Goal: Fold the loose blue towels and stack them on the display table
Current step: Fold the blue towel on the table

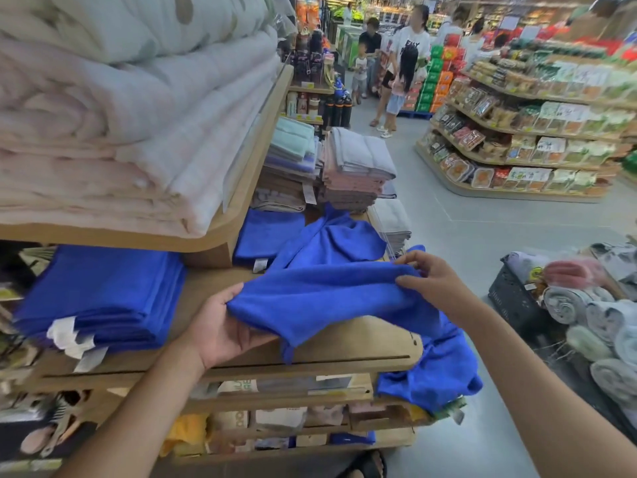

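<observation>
Hands — left (220, 326), right (431, 281) — grip loose blue towel (327, 298).

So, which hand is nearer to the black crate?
Right. The right hand pinches the blue towel left of the black crate; the left hand grips it farther left.

Grey tiled floor (482, 229), curved wooden snack shelves (482, 192), shoppers (412, 46) in the far aisle, bright lighting
</observation>
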Demonstrator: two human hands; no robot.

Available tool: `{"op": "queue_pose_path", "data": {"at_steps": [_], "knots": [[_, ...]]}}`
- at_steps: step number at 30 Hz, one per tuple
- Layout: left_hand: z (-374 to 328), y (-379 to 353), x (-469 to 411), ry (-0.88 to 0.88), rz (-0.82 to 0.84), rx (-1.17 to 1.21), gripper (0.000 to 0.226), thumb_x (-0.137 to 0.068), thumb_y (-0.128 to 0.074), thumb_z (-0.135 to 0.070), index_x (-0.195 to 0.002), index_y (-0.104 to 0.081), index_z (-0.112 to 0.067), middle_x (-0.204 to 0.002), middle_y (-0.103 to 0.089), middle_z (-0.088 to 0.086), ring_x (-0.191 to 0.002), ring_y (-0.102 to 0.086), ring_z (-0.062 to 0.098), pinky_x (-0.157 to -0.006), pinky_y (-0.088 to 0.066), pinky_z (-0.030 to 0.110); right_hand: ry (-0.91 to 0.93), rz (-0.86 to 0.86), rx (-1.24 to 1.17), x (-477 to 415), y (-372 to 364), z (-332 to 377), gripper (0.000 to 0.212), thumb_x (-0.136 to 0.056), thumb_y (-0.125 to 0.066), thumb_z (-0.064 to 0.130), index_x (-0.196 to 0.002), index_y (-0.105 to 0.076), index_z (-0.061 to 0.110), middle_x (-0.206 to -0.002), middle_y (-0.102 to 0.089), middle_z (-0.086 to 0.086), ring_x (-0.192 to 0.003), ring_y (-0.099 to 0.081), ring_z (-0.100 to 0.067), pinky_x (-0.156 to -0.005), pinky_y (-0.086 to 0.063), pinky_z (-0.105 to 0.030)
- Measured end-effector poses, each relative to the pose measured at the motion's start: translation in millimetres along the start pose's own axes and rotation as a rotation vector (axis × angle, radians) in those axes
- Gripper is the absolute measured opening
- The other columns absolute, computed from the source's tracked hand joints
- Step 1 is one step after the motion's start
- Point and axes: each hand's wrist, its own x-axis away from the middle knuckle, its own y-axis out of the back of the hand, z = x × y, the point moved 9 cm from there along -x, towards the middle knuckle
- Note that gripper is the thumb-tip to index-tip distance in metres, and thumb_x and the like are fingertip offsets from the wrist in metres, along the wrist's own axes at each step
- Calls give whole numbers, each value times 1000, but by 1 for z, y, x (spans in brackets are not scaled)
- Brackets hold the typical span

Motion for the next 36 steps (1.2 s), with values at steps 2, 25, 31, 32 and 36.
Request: {"op": "queue_pose_path", "data": {"at_steps": [2,25,31,32,36], "knots": [[13,-3,-9,39,-23,16,48,-97,-49,-45,-130,-65,-12,-133,-65,20,-115,-65,45,-91,-51,67,114,-182,463,-7,9,3,32,-85,-68,-1,-104,-73,25,-106,-65,1,-97,-62,-20,-84,-47,-29],[62,8,-13,135,-138,-73,40,-108,-37,-26,-131,-51,2,-118,-70,25,-91,-76,34,-63,-64,35,409,40,535,86,-174,-23,8,-91,-58,42,-89,-63,36,-87,-57,20,-82,-50,-3,-77,-44,-29],[60,13,-3,172,-220,-849,48,-98,-50,-58,-125,-55,-20,-113,-76,5,-48,-53,12,-41,-27,18,342,132,554,84,-181,-24,21,-95,-58,35,-111,-71,32,-95,-64,16,-89,-54,-6,-88,-44,-35],[56,12,-4,128,-241,-933,46,-95,-58,-54,-122,-55,-17,-110,-77,5,-47,-50,12,-42,-26,20,343,137,558,84,-182,-25,26,-94,-57,35,-117,-71,32,-98,-65,16,-92,-55,-7,-89,-44,-35],[51,1,-7,-8,-278,-817,18,-97,-60,-30,-101,-64,-14,-90,-75,9,-61,-61,17,-59,-40,27,325,154,453,89,-174,-31,45,-91,-58,52,-134,-55,38,-113,-64,25,-106,-57,2,-99,-43,-30]]}}
